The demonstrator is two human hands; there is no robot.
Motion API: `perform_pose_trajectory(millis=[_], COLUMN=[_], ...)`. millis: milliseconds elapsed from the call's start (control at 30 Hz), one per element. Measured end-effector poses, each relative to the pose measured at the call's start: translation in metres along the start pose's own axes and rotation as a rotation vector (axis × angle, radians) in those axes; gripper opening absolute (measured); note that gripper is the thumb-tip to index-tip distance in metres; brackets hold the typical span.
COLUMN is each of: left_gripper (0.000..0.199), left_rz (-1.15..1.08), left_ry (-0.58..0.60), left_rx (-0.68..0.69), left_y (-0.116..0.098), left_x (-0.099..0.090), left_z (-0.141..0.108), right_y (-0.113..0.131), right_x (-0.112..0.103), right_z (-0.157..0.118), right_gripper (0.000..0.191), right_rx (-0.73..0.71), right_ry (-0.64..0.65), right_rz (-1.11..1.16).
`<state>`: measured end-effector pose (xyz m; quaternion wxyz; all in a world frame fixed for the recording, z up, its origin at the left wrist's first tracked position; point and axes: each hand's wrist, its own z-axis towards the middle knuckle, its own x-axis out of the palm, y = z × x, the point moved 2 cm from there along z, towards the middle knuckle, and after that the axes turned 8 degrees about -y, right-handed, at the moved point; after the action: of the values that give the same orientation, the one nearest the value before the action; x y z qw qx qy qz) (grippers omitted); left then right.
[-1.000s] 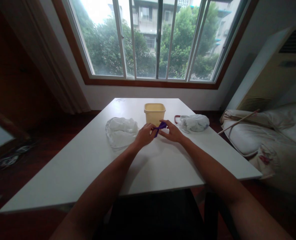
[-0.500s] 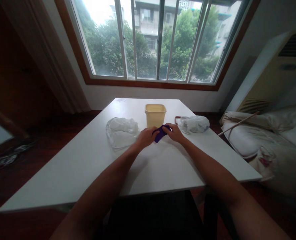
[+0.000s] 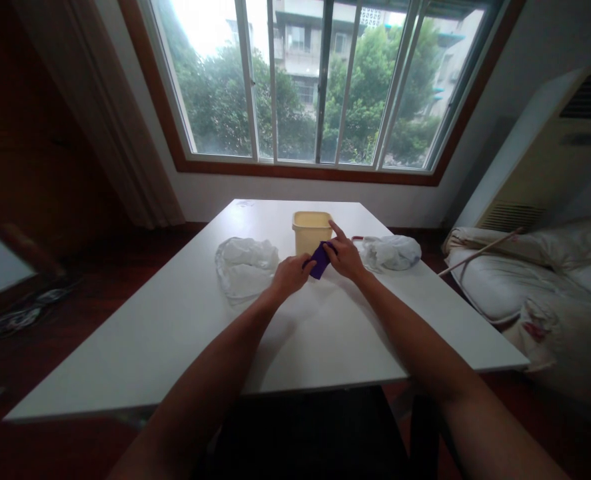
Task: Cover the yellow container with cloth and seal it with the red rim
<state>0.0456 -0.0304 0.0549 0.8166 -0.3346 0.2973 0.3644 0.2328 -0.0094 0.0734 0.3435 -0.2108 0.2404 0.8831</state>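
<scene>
Between my two hands, just in front of a pale yellow plastic bin (image 3: 311, 233), is a small folded purple piece (image 3: 320, 262) that looks like cloth or a bag roll; its exact kind cannot be made out. My left hand (image 3: 294, 272) pinches its left side. My right hand (image 3: 344, 255) grips the upper right side with thumb and fingers, while the index finger points up past the bin's right edge. A crumpled white plastic bag (image 3: 248, 267) lies left of my left hand. Another bunched white bag (image 3: 392, 253) sits to the right, with a reddish handle-like piece beside it.
Everything stands on a white table (image 3: 175, 347). Behind it is a wide window (image 3: 300, 87). On the right are a pale covered sofa-like heap (image 3: 545, 267) with a stick (image 3: 480, 253) across it, and a tall air conditioner (image 3: 540, 153).
My right index finger has lifted off the purple piece and now extends upward. The purple piece has turned to a steeper angle, and the view has shifted slightly.
</scene>
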Motion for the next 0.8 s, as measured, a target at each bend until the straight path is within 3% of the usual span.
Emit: perform_pose_trajectory(millis=[133,233,300,400,467,633,800], left_gripper=[0.025,0.02,0.03,0.065,0.085,0.133,0.148], left_rz=[-0.031,-0.108,-0.14,-0.147,-0.16,-0.206,-0.237], left_ry=[-0.017,-0.155,-0.31,-0.468,-0.474,-0.345,-0.357], left_rx=[0.007,0.022,0.021,0.024,0.063,0.118,0.083], left_y=[0.003,0.005,0.01,0.022,0.029,0.04,0.044], left_x=[0.001,-0.002,-0.005,-0.006,-0.005,0.007,0.014], left_z=[0.0,0.003,0.005,0.008,0.009,0.011,0.012], right_y=[-0.006,-0.01,-0.012,-0.013,-0.014,-0.015,-0.013], right_x=[0.003,-0.003,-0.009,-0.019,-0.024,-0.025,-0.021], right_z=[0.005,0.003,-0.001,-0.009,-0.015,-0.02,-0.02], right_gripper=[0.029,0.03,0.029,0.027,0.026,0.027,0.026], right_rx=[-0.029,-0.004,0.008,-0.009,-0.028,-0.047,-0.04], right_ry=[-0.028,-0.104,-0.145,-0.135,-0.104,-0.029,0.007], right_rz=[-0.033,-0.013,0.014,0.091,0.162,0.315,0.387])
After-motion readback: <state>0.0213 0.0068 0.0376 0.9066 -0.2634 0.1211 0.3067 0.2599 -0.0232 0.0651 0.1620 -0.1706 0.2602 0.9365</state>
